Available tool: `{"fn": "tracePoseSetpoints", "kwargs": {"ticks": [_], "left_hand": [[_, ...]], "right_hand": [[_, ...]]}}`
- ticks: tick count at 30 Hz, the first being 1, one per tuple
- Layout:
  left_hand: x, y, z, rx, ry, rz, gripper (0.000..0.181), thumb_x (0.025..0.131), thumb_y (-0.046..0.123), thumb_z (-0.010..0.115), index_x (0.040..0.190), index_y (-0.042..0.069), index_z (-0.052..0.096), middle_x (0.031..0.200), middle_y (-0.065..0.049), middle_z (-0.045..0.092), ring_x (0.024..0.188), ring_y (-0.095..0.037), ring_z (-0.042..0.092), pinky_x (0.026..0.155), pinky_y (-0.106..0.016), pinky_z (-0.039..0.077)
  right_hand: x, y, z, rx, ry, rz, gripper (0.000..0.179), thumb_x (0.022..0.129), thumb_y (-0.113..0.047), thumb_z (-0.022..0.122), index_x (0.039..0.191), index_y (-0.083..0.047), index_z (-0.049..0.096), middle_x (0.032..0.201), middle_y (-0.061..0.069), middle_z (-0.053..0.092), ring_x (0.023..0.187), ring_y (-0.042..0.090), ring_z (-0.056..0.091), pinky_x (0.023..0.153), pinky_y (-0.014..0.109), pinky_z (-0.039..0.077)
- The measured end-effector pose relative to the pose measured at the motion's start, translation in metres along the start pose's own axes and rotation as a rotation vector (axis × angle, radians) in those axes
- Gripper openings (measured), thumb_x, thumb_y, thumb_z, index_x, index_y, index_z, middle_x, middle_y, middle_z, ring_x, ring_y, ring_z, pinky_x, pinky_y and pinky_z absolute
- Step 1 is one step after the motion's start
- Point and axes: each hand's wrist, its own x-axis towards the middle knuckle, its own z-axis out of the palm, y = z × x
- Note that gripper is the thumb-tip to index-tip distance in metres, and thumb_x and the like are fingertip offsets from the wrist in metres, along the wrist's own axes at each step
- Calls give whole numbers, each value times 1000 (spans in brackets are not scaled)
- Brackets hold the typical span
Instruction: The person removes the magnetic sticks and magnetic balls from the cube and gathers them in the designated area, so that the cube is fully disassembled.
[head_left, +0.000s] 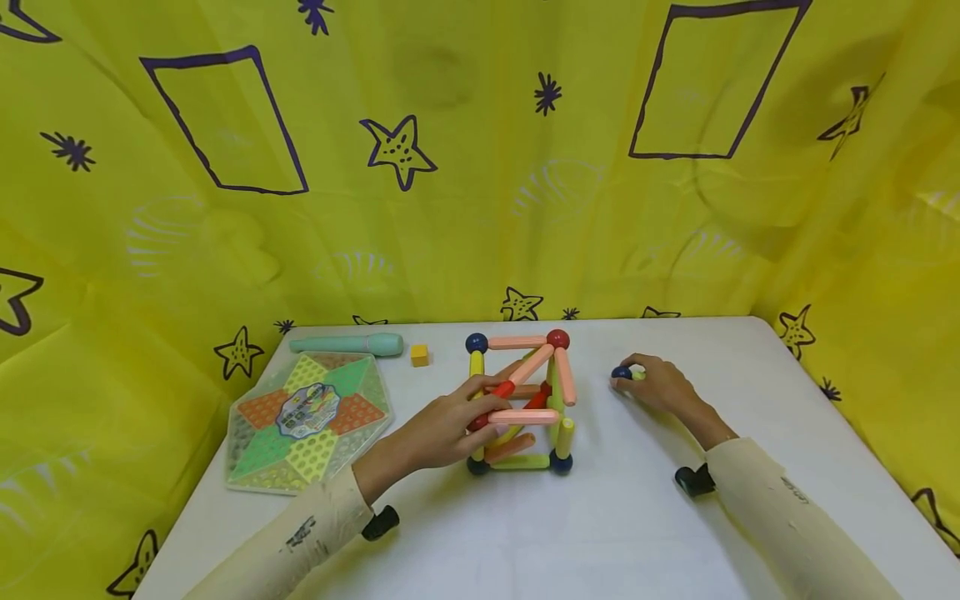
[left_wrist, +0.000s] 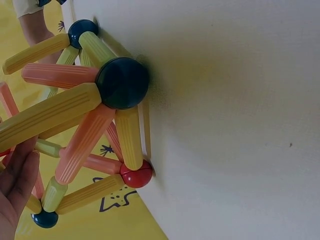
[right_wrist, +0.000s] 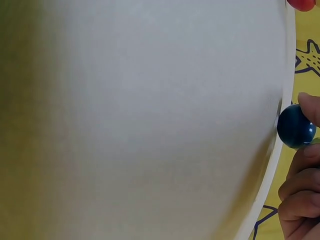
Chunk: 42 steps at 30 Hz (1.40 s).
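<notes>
A cube-like frame of toy rods and balls (head_left: 520,462) stands on the table, with dark blue and red balls at its corners. My left hand (head_left: 455,422) grips its upper front left corner, round a red ball (head_left: 477,421) with a pink rod (head_left: 525,417) pointing right from it. In the left wrist view, a dark blue ball (left_wrist: 123,83) joins several rods at the table. To the right of the frame, my right hand (head_left: 660,387) pinches a dark blue ball (head_left: 621,373) with a short yellow-green rod (head_left: 638,375) on it. The right wrist view shows this ball (right_wrist: 295,127) between thumb and fingers.
On the left lies a star-patterned hexagonal game board (head_left: 348,375). Behind it are a mint-green stick-shaped object (head_left: 345,344) and a small orange-yellow cube (head_left: 419,356). A yellow patterned curtain (head_left: 465,242) hangs along the back and sides of the white table (head_left: 585,542).
</notes>
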Motion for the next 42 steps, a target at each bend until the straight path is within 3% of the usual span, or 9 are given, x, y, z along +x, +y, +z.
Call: {"fn": "tracePoseSetpoints", "kwargs": {"ticks": [9,15,18,20,25,28,30,36,42], "left_hand": [[-1,1,1,-13,-9,-8,31,103,32,58,130,18,63,147,-11,47,74,-10,57,65,-19,47],[-2,2,2,-16,-15,-13,32,103,33,57,131,18,63,147,-9,46,74,-9,56,64,-19,47],[-2,2,2,-7,-14,-13,32,103,34,57,130,19,63,148,-10,46,73,-9,56,63,-19,47],[-2,3,2,-1,-16,-12,32,103,35,57,130,19,63,148,-10,46,74,-9,57,64,-18,47],[-2,4,0,9,-9,5,33,103,33,58,131,17,63,148,-11,46,73,-9,56,63,-17,46],[-1,3,-1,9,-4,15,32,103,32,59,130,17,63,147,-11,47,73,-10,55,63,-18,46],[-1,3,-1,10,-1,13,31,102,32,59,129,17,63,147,-11,47,74,-10,56,63,-18,46],[-1,1,-2,9,-5,-11,31,103,33,58,130,19,63,148,-8,46,76,-10,57,64,-18,47],[0,1,-2,-1,-13,-6,31,103,32,58,130,18,63,148,-10,47,75,-11,57,64,-18,46]], "right_hand": [[-3,4,1,9,-17,-17,54,95,-44,66,133,-6,60,134,32,57,122,53,52,94,67,44],[-12,8,-2,26,-25,-20,70,95,-57,60,140,-5,52,140,35,51,126,55,49,99,69,41],[-21,11,-7,51,-17,-26,66,98,-55,55,138,-2,50,138,37,51,123,55,51,97,66,43],[-28,13,-10,84,-22,-29,58,102,-47,52,134,1,49,127,36,57,112,49,57,90,58,47],[-50,16,-15,254,-139,-56,40,104,-22,43,132,5,37,88,15,60,76,23,53,70,34,43],[-60,15,-15,347,-256,-105,38,103,-13,43,136,3,30,85,9,59,65,17,48,59,27,40],[-65,11,-13,379,-315,-139,36,103,-10,45,135,-1,32,88,10,60,60,16,47,52,25,38],[-68,-3,-1,374,-361,-273,25,100,-8,57,123,-2,51,92,11,57,59,15,50,54,24,42],[-66,-24,9,225,-436,-324,44,92,-17,71,131,-5,54,112,14,59,84,19,53,70,28,45]]}}
